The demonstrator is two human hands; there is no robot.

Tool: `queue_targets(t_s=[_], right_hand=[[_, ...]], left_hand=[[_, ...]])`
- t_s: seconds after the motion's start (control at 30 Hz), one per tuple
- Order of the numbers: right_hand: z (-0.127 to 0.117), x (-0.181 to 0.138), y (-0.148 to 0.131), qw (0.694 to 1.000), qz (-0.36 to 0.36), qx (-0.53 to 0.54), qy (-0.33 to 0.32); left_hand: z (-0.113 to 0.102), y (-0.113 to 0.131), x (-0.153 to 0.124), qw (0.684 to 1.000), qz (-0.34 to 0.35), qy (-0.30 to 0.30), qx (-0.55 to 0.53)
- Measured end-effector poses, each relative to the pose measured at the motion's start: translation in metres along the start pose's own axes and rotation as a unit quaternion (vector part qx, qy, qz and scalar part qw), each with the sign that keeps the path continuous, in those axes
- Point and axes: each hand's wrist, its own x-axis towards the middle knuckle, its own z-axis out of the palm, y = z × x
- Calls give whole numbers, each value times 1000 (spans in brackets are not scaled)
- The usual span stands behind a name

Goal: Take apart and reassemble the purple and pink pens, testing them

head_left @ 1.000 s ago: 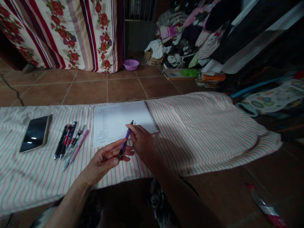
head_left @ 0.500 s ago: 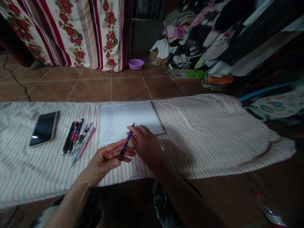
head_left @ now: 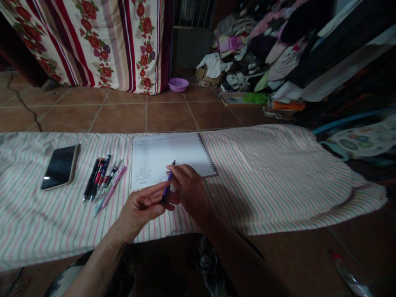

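A purple pen [head_left: 168,184] is held between both hands above the striped cloth [head_left: 262,173]. My left hand [head_left: 140,210] pinches its lower dark end with fingers curled. My right hand [head_left: 188,189] grips its upper part, tip pointing away toward the open spiral notebook [head_left: 168,159]. The notebook lies flat just beyond the hands, its printed table on the left side of the page.
Several pens [head_left: 103,179] lie in a row left of the notebook, and a dark phone [head_left: 60,166] lies further left. Brown floor tiles [head_left: 123,115] stretch behind, with a purple basin [head_left: 178,84], a floral curtain [head_left: 102,41] and a heap of clothes [head_left: 256,53].
Both hands stay on the purple pen; the left fingers have closed a little tighter round its lower end. The view has shifted slightly to the left.
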Motion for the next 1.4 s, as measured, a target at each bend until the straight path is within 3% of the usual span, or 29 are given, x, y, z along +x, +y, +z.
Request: queue_targets(t_s=[0.27, 0.63, 0.7, 0.8, 0.9, 1.07, 1.23, 1.4], right_hand=[[-2, -2, 1, 1000, -3, 10, -11], [-3, -3, 0, 999, 20, 33, 19], [-2, -1, 0, 996, 37, 66, 44], [0, 2, 0, 984, 89, 117, 102], [2, 5, -2, 969, 153, 160, 104], [5, 4, -7, 952, 198, 231, 27], [14, 5, -8, 938, 227, 261, -27], [21, 10, -10, 933, 250, 257, -40]], left_hand=[[4, -10, 1, 999, 1, 33, 37], [8, 0, -2, 999, 23, -22, 44], [6, 1, -2, 997, 23, 0, 72], [-3, -4, -2, 981, -16, 104, 163], [-13, -14, -4, 938, -21, 189, 290], [-13, -25, -11, 808, 92, 107, 573], [-5, -21, -11, 700, 149, 96, 692], [-12, -21, -8, 600, 136, 105, 782]])
